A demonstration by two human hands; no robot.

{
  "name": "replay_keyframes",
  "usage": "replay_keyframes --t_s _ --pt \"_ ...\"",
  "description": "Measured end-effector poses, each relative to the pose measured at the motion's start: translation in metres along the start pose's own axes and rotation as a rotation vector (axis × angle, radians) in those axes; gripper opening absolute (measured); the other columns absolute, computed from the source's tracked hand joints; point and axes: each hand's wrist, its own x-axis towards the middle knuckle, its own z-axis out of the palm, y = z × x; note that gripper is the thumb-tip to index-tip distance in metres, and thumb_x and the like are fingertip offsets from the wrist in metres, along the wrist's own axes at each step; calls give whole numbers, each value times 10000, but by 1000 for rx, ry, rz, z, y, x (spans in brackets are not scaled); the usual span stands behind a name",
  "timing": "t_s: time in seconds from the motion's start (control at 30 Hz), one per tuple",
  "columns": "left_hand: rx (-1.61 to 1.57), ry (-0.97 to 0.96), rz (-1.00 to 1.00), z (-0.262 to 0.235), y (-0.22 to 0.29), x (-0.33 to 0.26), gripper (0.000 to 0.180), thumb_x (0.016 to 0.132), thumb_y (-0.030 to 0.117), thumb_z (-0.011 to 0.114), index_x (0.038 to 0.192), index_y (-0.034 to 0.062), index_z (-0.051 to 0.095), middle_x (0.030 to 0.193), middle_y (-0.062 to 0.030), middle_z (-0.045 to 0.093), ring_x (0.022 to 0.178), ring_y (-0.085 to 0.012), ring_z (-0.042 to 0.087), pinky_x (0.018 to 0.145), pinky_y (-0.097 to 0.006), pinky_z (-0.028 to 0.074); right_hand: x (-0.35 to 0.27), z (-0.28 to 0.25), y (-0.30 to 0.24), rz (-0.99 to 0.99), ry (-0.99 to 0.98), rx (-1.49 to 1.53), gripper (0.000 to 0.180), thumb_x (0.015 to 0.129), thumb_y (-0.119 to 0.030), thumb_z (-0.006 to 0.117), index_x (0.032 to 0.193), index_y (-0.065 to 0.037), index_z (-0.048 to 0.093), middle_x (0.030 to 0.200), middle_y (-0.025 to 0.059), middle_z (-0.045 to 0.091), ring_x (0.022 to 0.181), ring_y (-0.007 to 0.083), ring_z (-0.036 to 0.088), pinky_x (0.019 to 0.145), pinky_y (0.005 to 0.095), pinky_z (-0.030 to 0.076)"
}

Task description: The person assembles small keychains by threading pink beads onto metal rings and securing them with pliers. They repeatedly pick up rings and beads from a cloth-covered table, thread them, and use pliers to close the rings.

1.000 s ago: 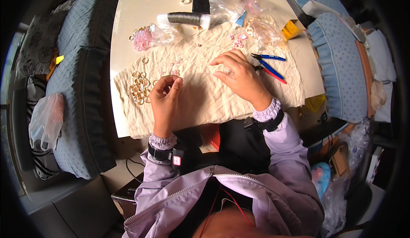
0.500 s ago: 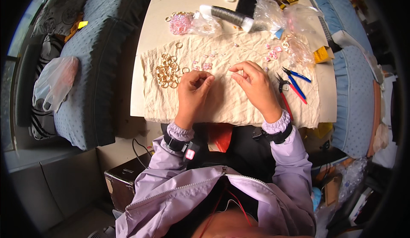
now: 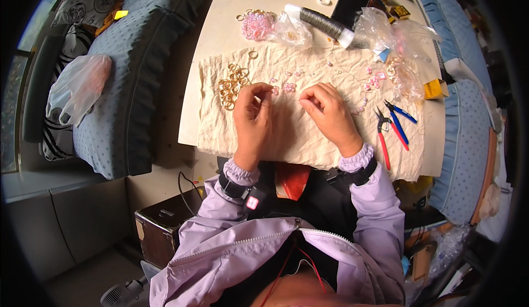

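My left hand (image 3: 253, 120) is over the cream cloth, beside a heap of gold-coloured rings (image 3: 229, 93). Its thumb and fingertips are pressed together; anything between them is too small to make out. Across a short gap, my right hand (image 3: 331, 117) faces it with thumb and forefinger pinched, and what they hold is likewise too fine to see. Pink beads (image 3: 289, 87) lie just beyond the space between both hands. More pink beads (image 3: 372, 81) rest farther right, past my right hand. Red-handled cutters (image 3: 383, 141) and blue-and-red pliers (image 3: 398, 125) lie to its right.
The crumpled cloth (image 3: 308, 141) covers the table's near part. Behind it are a bag of pink beads (image 3: 257, 26), a spool of dark wire (image 3: 325, 22), a black phone (image 3: 352, 3) and clear plastic bags (image 3: 374, 28). A yellow box (image 3: 435, 89) stands at the right edge.
The whole view has shifted, so the table sits farther right in the picture. Against the cloth, both hands have moved left, the left one nearer the rings. My right thumb and forefinger have closed together.
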Motion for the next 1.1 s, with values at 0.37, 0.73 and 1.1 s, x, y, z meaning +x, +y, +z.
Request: replay_keyframes --t_s 0.37,0.73,1.1 --pt "782 -149 274 -34 14 24 64 867 78 823 924 88 796 925 -70 705 918 -320 648 848 -440 503 -2 0 3 9 11 66 122 965 -56 750 986 -37 632 917 95 651 863 269 645 785 399 531" --pt "929 -130 310 -26 5 31 36 850 108 776 875 119 753 907 -50 709 925 -305 659 853 -445 481 -3 2 7 -65 17 29 119 959 -78 742 975 -42 630 915 93 659 894 293 661 822 424 545" --pt "980 -88 321 -29 -1 35 27 912 143 781 914 143 755 931 -42 708 958 -296 633 902 -445 452 -2 0 5 -70 172 87 106 975 -72 716 1011 -45 620 955 102 673 915 314 663 835 434 549"
